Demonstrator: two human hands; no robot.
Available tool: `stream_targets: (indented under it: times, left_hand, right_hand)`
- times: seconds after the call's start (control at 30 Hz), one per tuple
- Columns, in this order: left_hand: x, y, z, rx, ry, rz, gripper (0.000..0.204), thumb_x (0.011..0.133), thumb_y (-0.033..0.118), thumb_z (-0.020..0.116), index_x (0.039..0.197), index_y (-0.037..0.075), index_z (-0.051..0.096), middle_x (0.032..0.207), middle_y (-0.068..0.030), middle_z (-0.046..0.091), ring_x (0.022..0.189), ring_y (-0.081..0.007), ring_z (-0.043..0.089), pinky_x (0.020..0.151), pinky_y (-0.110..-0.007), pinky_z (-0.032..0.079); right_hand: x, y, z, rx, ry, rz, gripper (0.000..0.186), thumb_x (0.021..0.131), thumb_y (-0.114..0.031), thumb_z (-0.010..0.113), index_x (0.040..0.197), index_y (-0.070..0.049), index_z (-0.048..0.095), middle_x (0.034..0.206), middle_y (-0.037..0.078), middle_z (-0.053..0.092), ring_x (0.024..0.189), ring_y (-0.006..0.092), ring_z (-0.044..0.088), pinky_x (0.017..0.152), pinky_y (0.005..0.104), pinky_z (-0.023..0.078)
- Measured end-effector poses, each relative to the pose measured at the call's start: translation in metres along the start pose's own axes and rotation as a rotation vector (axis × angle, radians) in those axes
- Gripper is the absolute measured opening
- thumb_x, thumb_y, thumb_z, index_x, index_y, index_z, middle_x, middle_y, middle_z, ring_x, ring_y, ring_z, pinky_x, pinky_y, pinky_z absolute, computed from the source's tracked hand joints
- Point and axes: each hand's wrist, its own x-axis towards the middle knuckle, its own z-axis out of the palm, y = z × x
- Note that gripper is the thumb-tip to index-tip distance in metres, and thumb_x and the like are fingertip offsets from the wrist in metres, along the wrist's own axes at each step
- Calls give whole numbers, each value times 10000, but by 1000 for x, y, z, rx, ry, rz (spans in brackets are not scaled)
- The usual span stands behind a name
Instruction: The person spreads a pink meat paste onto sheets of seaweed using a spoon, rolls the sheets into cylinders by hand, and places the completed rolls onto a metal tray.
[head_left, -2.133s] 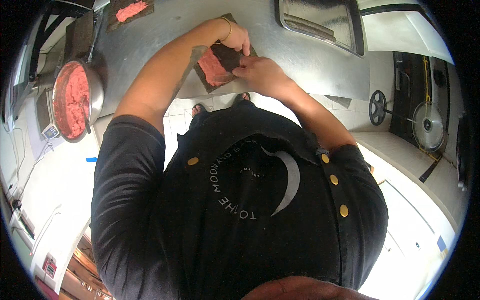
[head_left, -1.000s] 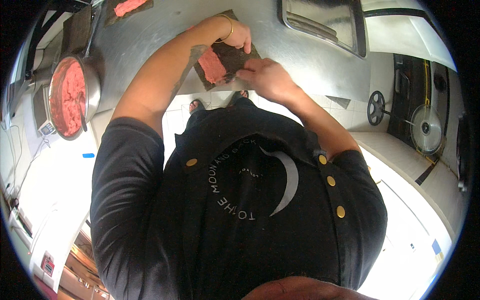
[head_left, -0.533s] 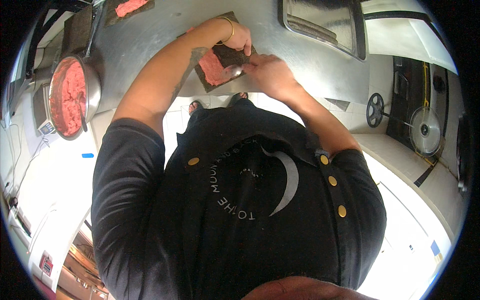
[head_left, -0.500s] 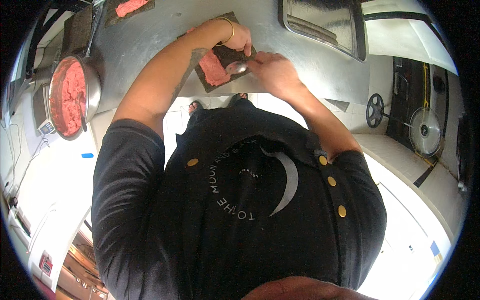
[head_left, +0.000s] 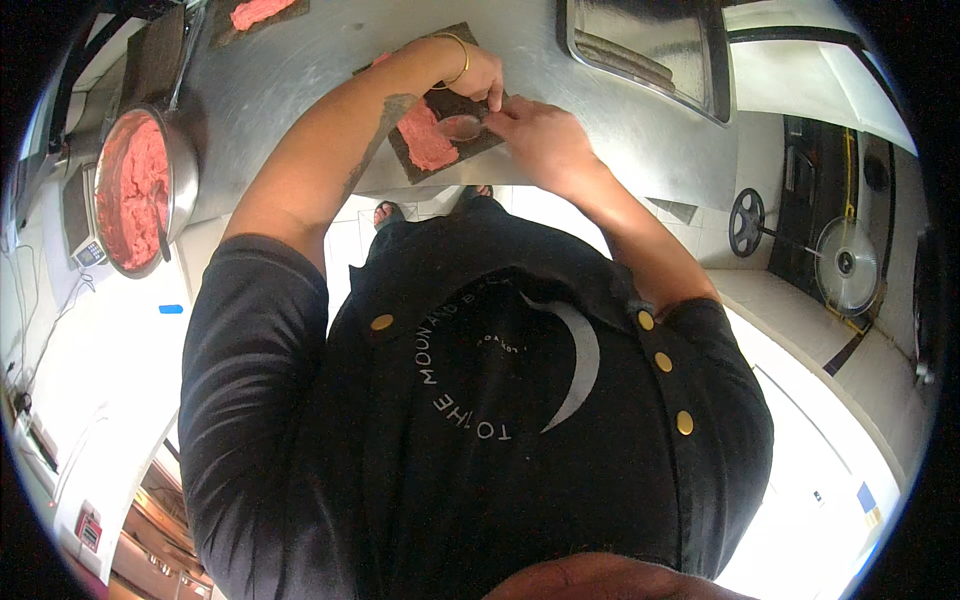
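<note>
My left hand, fingers bent and closed, presses at the top of a dark, flat sheet on the steel table. Just to the right and below, my right hand grips a spoon, whose bowl lies against pink paste spread over the sheet's left part. My left forearm covers some of the sheet. At the left stands a steel bowl of more pink paste, with a utensil in it.
A second dark sheet with pink paste lies at the back left, beside other dark sheets. A steel tray with long dark pieces sits back right. A scale is beside the bowl. A fan stands at far right.
Over these two seconds the spoon has moved up the sheet and, most recently, slightly left onto the paste. My right hand has shifted slightly upward; my left hand stays in place.
</note>
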Motion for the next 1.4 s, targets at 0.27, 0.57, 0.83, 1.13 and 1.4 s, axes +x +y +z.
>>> stream_targets:
  times: [0.27,0.57,0.83,1.13,1.4]
  left_hand:
    - [1,-1,2,-87,10,-75,340,852,35,647,1139,123,807,1086,-113,794,1014,-270,729,907,-426,558]
    - [2,3,-3,-52,-60,-59,402,858,27,640,1197,166,805,1176,-114,780,1088,-267,712,970,-401,538]
    - [4,-2,2,-88,-7,-85,378,850,37,640,1171,145,810,1179,-106,781,1081,-271,710,953,-402,537]
    - [8,-8,5,-126,-4,-97,443,784,26,631,1167,157,812,1127,-100,785,1022,-274,713,912,-419,546]
    - [0,6,-4,-146,-13,-131,458,773,21,624,1170,156,809,1099,-117,782,990,-271,714,892,-412,547]
  right_hand:
    - [22,-16,12,37,-51,-159,199,889,-153,635,1077,-121,691,1073,149,676,945,372,724,798,477,589]
    - [16,-10,1,-3,-78,-126,196,887,-151,644,1078,-128,679,1051,112,671,1005,333,719,841,469,589]
    - [-3,-2,-7,159,-87,-91,204,894,-154,643,1090,-114,685,1056,150,687,982,376,726,798,496,596]
    - [-13,1,-2,135,-132,-145,238,898,-195,630,1113,-119,697,1047,176,693,969,377,727,825,489,588]
    - [-18,-14,17,264,-102,-105,237,911,-182,623,1127,-120,699,1060,166,686,965,390,721,808,501,583]
